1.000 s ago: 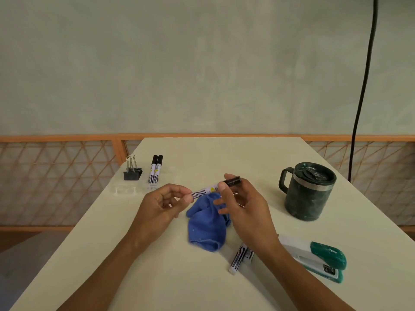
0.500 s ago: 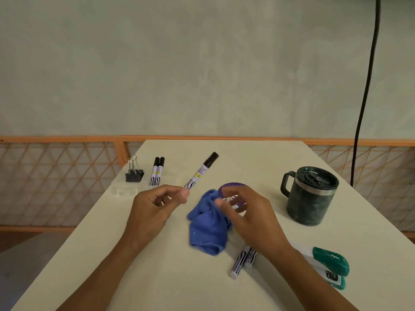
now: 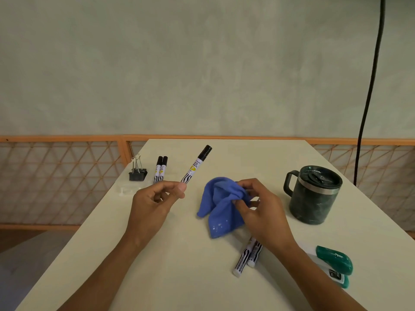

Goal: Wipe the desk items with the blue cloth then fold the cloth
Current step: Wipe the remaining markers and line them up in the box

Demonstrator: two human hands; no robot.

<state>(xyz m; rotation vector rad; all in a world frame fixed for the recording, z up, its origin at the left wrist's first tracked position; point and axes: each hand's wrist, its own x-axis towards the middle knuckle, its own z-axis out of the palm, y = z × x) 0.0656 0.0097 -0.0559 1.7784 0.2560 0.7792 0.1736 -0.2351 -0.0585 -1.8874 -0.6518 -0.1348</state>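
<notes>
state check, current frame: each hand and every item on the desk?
left hand: pinches held marker
held marker: capped, tilted up
right hand: grips blue cloth
blue cloth: bunched, lower part on desk
mug: upright, lid on
far marker pair: capped, lying flat
near marker pair: lying flat
binder clip: standing, handles up
stapler: closed, lying flat

Head-worn, looking forward and down across the desk (image 3: 179,277) to the wall (image 3: 202,63), close above left hand (image 3: 152,205) and right hand (image 3: 260,209).

My left hand (image 3: 155,198), centre-left of frame, pinches a marker (image 3: 196,166) at its lower end, forearm entering from bottom left. Right hand (image 3: 258,207), centre, fingers curled, grips the blue cloth (image 3: 217,209).
</notes>
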